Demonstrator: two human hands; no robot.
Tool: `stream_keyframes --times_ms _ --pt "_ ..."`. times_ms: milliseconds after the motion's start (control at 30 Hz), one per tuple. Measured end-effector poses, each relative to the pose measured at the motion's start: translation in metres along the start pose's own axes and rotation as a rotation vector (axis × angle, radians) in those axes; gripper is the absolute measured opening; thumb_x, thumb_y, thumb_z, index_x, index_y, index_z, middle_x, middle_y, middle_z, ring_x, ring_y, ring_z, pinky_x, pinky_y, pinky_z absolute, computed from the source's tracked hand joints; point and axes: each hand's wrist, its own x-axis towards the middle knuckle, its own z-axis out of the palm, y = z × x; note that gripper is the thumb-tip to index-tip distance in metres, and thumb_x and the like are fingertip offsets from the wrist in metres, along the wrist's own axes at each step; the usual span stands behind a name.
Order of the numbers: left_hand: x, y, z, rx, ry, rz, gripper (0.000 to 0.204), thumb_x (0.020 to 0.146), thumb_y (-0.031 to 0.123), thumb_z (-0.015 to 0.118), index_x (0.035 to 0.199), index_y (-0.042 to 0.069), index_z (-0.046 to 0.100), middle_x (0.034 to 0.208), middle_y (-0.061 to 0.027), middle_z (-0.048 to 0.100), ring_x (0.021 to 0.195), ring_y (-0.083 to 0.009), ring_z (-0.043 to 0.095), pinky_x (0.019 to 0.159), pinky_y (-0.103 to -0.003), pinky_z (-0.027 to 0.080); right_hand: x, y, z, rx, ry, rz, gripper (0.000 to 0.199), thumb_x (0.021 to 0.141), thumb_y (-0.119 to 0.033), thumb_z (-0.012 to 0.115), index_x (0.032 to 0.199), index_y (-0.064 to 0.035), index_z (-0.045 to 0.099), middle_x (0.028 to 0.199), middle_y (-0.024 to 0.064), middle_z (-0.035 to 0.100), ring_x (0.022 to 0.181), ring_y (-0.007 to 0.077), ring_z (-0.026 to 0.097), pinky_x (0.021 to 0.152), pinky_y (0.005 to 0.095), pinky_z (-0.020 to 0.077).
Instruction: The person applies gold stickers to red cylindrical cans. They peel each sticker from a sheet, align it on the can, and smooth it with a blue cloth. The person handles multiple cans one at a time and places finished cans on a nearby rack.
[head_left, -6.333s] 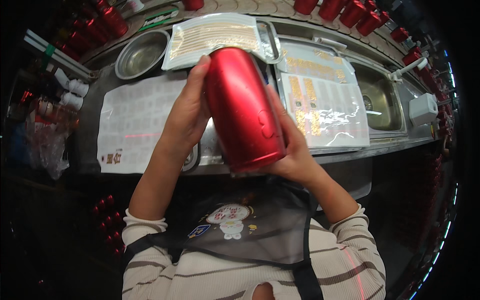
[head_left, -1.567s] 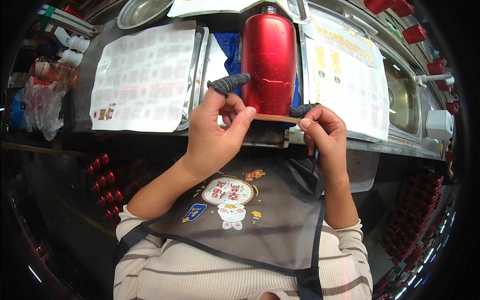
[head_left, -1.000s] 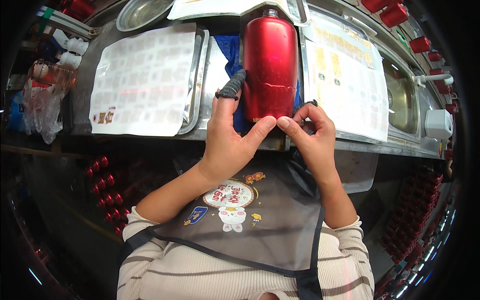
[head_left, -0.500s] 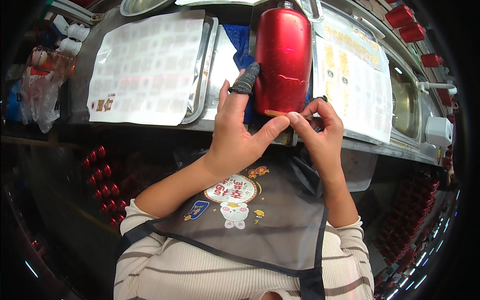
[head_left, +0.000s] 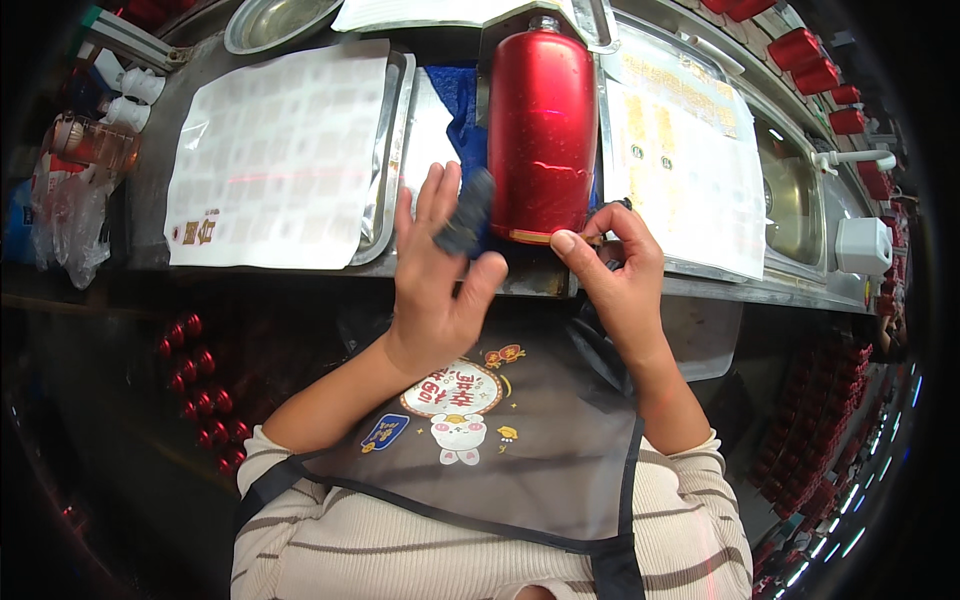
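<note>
A glossy red bottle (head_left: 543, 130) lies with its neck pointing away and its base toward me. Along the near base edge runs a thin gold strip (head_left: 527, 237). My right hand (head_left: 625, 270) pinches the strip's right end between thumb and bent index finger, against the bottle's lower right corner. Just left of the bottle, my left hand (head_left: 435, 280) is raised with fingers apart and nothing in it. A dark finger sleeve (head_left: 467, 215) covers its index finger, blurred by motion. Some dark covering also shows on a right fingertip, mostly hidden.
Left of the bottle, a white decal sheet (head_left: 280, 160) lies over a metal tray (head_left: 385, 225). Another sheet with gold decals (head_left: 685, 170) is at right, beside a sink (head_left: 800, 200). A blue cloth (head_left: 462, 115) lies beside the bottle. A metal bowl (head_left: 275, 25) stands far left.
My left thumb has come off the gold strip, and the left hand has moved left and opened. The right hand stays at the strip's right end. The whole view has shifted slightly.
</note>
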Motion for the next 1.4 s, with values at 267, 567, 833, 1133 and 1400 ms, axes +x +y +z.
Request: stream_keyframes --times_ms 267,567,833,1133,1400 --pt "-0.014 -0.002 -0.002 0.405 -0.138 0.179 0.028 0.081 0.021 0.076 0.096 -0.002 0.074 0.152 -0.0401 0.029 0.142 -0.0561 0.03 0.114 -0.069 0.015 -0.005 0.005 -0.003 -0.025 0.02 -0.062 0.037 0.076 -0.031 0.086 0.078 -0.0044 0.061 0.078 0.0044 0.059 0.074 0.0126 0.055 0.066 0.0281 0.0451" --pt "-0.006 0.003 -0.009 0.42 -0.172 0.269 0.04 0.089 0.021 0.068 0.127 0.007 0.067 0.153 -0.0396 0.026 0.144 -0.0522 0.029 0.115 -0.068 0.011 -0.004 0.006 -0.009 -0.055 0.007 -0.092 0.041 0.077 -0.04 0.084 0.078 -0.0047 0.062 0.077 0.0079 0.059 0.069 0.0184 0.056 0.062 0.0309 0.0442" --pt "0.028 0.016 -0.017 0.506 -0.274 0.441 0.05 0.076 0.012 0.078 0.125 0.013 0.069 0.15 -0.039 0.031 0.14 -0.0515 0.036 0.111 -0.07 0.019 0.0 0.009 -0.033 0.155 -0.163 0.132 0.016 0.086 -0.016 0.074 0.084 -0.0036 0.065 0.075 -0.0045 0.059 0.066 -0.0002 0.048 0.058 0.0185 0.0388" --pt "0.057 0.024 0.016 0.537 -0.105 0.481 0.05 0.075 0.01 0.077 0.124 0.008 0.069 0.141 -0.0287 0.052 0.131 -0.0427 0.052 0.109 -0.069 0.027 0.003 0.004 -0.038 0.23 -0.252 0.134 0.01 0.088 -0.008 0.07 0.084 -0.0034 0.062 0.075 -0.0067 0.056 0.067 -0.0013 0.046 0.059 0.0162 0.035" --pt "0.028 -0.004 -0.003 0.189 -0.09 0.292 0.072 0.072 0.009 0.084 0.137 0.001 0.056 0.151 -0.0244 0.044 0.136 -0.0398 0.047 0.115 -0.061 0.024 0.0 -0.006 -0.042 0.125 -0.214 0.125 0.009 0.084 -0.008 0.07 0.082 -0.0011 0.065 0.071 -0.0021 0.059 0.06 0.0013 0.046 0.053 0.02 0.0355"
